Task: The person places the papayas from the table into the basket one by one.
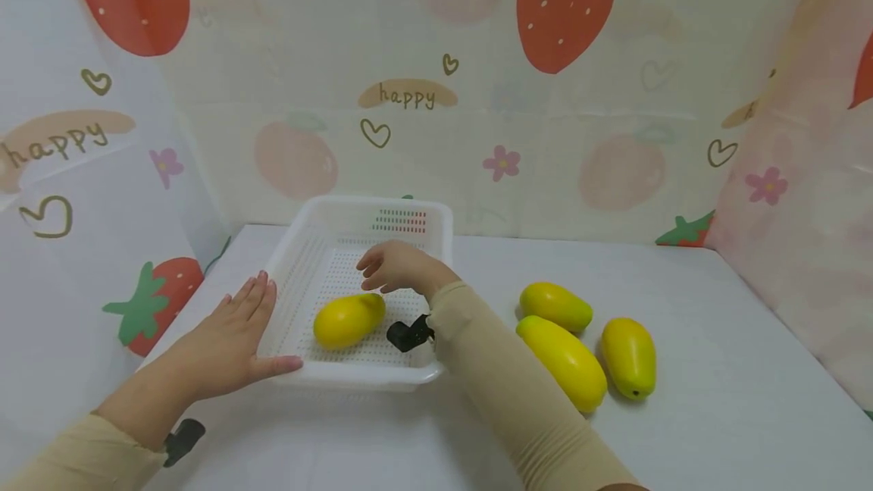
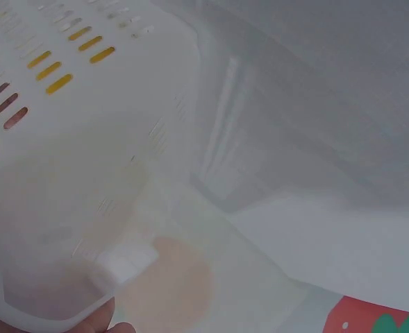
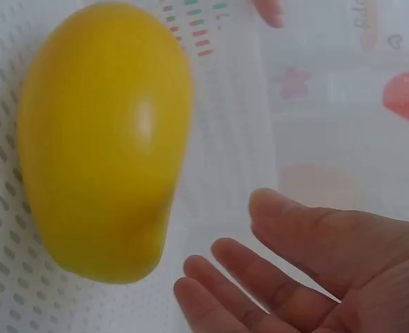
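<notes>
A yellow mango (image 1: 348,322) lies in the white plastic basket (image 1: 358,376), towards its front. My right hand (image 1: 398,267) is over the basket, just beyond the mango, with its fingers loosely bent and nothing in them. In the right wrist view a gap shows between that hand (image 3: 294,270) and the mango (image 3: 107,139). With straight fingers and the thumb spread, my left hand (image 1: 221,339) rests on the basket's left side, its thumb at the front rim. Only bits of its fingers (image 2: 96,318) show past the basket's edge in the left wrist view.
Right of the basket, three more yellow-green mangoes lie on the white table: one at the back (image 1: 555,306), a larger one in front (image 1: 564,364) and one farther right (image 1: 629,358). A fruit-printed cloth (image 1: 566,127) stands behind and at both sides.
</notes>
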Motion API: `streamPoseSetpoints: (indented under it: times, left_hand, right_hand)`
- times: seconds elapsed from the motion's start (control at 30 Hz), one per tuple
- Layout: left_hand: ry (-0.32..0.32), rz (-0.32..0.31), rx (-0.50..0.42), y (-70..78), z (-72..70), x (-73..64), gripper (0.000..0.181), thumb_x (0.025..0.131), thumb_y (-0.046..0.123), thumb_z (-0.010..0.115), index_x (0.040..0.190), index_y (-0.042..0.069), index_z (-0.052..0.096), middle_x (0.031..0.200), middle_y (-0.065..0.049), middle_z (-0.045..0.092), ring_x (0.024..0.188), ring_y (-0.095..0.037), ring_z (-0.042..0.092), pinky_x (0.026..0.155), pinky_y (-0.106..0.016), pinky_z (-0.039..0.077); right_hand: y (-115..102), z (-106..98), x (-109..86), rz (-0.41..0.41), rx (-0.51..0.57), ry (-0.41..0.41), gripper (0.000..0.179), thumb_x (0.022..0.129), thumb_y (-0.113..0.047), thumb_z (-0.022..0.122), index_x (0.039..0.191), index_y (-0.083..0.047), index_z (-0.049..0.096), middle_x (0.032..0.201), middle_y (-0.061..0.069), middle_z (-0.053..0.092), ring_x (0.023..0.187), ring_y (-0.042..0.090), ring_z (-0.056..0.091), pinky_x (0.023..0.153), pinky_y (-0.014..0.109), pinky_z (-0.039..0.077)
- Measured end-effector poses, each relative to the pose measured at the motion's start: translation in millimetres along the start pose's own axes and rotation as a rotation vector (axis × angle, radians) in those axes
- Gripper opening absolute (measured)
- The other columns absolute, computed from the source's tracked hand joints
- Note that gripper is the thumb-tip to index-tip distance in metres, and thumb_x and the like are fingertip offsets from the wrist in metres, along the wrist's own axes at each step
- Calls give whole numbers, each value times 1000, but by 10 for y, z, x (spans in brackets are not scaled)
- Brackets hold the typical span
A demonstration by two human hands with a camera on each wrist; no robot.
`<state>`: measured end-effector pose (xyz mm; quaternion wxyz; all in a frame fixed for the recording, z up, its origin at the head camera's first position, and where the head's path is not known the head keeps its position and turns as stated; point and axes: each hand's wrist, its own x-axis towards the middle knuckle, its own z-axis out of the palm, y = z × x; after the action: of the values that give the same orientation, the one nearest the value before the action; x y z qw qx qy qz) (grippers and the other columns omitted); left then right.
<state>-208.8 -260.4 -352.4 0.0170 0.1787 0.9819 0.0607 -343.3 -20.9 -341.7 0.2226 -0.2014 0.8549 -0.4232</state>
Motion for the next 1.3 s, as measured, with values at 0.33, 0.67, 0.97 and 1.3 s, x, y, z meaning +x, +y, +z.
streamPoseSetpoints:
  times: [0.33, 0.67, 0.97, 1.3]
  left_hand:
    - [-8, -7, 0, 53, -24, 21, 119, 70, 80, 42, 142, -9, 7, 149, -27, 2, 136, -41, 4, 104, -61, 11]
    - [-6, -4, -21, 68, -25, -15, 119, 71, 79, 43, 142, -10, 6, 149, -28, 2, 136, -42, 4, 104, -61, 11]
    - [-2, -6, -18, 67, -39, -35, 120, 71, 79, 42, 142, -10, 5, 148, -29, 1, 136, -43, 4, 104, -62, 11]
    - [-11, -8, -25, 34, -7, -9, 120, 71, 79, 42, 142, -9, 1, 149, -27, -3, 137, -42, 0, 105, -61, 8]
  right_hand:
    - [-5, -132, -85, -32, 113, 34, 21, 81, -11, 69, 102, -12, 64, 97, 1, 64, 88, 16, 62, 81, 34, 53]
    - [-17, -261, -264, -78, 130, 10, 27, 82, -12, 69, 107, -12, 62, 102, 2, 63, 94, 18, 62, 79, 30, 53]
    - [-61, -454, -439, -141, 124, 2, 29, 83, -12, 67, 112, -10, 60, 109, 8, 62, 94, 18, 61, 80, 31, 53]
    - [-89, -643, -686, -216, 141, -38, 30, 85, -12, 65, 115, -9, 59, 110, 7, 61, 98, 20, 60, 83, 33, 52]
